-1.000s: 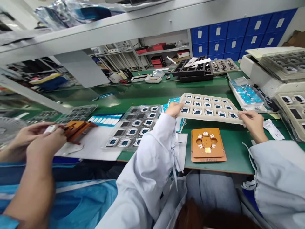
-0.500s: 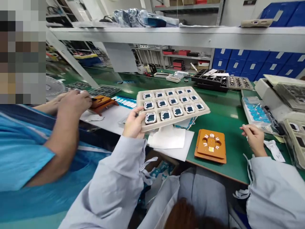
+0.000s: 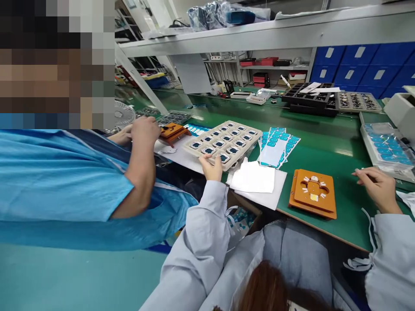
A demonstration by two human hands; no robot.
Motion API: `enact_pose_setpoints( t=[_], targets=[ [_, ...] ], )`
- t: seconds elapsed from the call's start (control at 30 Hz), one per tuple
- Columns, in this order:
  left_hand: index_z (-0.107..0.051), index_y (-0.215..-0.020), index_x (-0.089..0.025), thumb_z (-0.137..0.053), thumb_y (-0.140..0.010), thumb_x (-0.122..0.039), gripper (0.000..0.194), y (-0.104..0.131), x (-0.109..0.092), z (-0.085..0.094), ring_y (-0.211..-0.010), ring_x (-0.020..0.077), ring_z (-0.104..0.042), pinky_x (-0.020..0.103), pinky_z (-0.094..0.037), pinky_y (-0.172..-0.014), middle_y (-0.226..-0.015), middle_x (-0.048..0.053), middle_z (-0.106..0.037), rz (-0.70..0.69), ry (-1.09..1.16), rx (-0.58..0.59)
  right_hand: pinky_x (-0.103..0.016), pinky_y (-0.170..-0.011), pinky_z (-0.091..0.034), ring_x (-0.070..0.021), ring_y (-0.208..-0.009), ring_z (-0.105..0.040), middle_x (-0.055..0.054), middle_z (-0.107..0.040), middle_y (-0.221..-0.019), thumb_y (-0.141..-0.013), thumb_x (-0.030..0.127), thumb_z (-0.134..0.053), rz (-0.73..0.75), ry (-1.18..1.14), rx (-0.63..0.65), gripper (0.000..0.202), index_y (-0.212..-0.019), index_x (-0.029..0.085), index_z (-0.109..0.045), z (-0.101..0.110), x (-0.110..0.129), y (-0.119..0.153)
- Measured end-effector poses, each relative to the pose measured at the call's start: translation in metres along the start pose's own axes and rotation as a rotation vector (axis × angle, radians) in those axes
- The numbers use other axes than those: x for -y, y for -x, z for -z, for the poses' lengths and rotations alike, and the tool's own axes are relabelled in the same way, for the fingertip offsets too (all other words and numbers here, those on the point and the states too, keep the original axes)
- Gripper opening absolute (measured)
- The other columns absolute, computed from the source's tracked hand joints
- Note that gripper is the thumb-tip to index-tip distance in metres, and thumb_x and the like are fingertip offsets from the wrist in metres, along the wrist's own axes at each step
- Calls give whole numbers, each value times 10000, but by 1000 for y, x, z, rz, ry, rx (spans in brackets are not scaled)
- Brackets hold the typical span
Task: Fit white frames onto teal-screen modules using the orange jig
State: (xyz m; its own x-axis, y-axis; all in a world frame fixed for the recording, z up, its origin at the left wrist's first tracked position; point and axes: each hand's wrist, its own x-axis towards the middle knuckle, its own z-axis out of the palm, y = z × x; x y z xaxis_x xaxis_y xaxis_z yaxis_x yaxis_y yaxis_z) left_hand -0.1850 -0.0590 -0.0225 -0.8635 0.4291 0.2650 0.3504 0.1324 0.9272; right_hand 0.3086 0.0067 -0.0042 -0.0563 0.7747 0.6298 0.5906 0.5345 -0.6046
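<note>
My left hand pinches the near edge of a beige tray, thumb and fingers on its rim. Rows of small square parts with white frames and dark centres fill the tray's pockets. It sits over a white sheet at the left, on or just above what looks like another tray. My right hand is above the green bench at the right, fingers curled together; anything in the fingertips is too small to make out. Between my hands an orange fixture with a cut-out centre lies on the bench.
Blue-printed sticker sheets and white paper lie beside the tray. A co-worker's hand works at another orange fixture on the left. Black trays stand at the back; a clear box of blue parts is at right.
My left hand has lowered the tray toward the bench at the left and turned it, uncovering the sticker sheets. The view has swung left; my right hand stays over the right side.
</note>
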Motion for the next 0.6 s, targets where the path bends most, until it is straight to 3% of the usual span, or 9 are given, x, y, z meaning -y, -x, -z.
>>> enact_pose_setpoints(
  t=[0.23,0.43,0.53,0.6],
  targets=[
    [-591,-1003,-155,-620,-776,-357,306,10,-2,1,-1203,456,-452,616,-339,-987,-1115,216,-588,-109,-422,88,-303,-539,-423,-167,-556,-584,-55,-660,-646,-808,575,-661,-12,30,38,415,-624,205,-701,2,-4,0],
    [-640,-1057,-106,-535,-850,-464,427,14,-13,-1,-1186,460,-450,573,-400,-899,-1225,267,-538,-182,-804,56,-311,-527,-450,-175,-507,-592,-39,-644,-591,-803,626,-654,40,35,118,457,-609,215,-703,-1,-3,-1],
    [-651,-1061,-95,-575,-836,-424,406,14,-30,3,-1200,460,-454,584,-407,-923,-1243,270,-530,-155,-732,55,-314,-464,-456,-161,-442,-567,-43,-680,-647,-823,615,-643,99,28,141,453,-617,215,-703,-4,5,-5],
    [-665,-1051,-115,-603,-827,-404,371,24,-47,10,-1227,444,-455,604,-389,-985,-1230,241,-552,-237,-503,93,-329,-471,-490,-192,-506,-606,-51,-682,-677,-836,592,-636,135,18,113,422,-637,227,-703,-3,14,-8]
  ],
)
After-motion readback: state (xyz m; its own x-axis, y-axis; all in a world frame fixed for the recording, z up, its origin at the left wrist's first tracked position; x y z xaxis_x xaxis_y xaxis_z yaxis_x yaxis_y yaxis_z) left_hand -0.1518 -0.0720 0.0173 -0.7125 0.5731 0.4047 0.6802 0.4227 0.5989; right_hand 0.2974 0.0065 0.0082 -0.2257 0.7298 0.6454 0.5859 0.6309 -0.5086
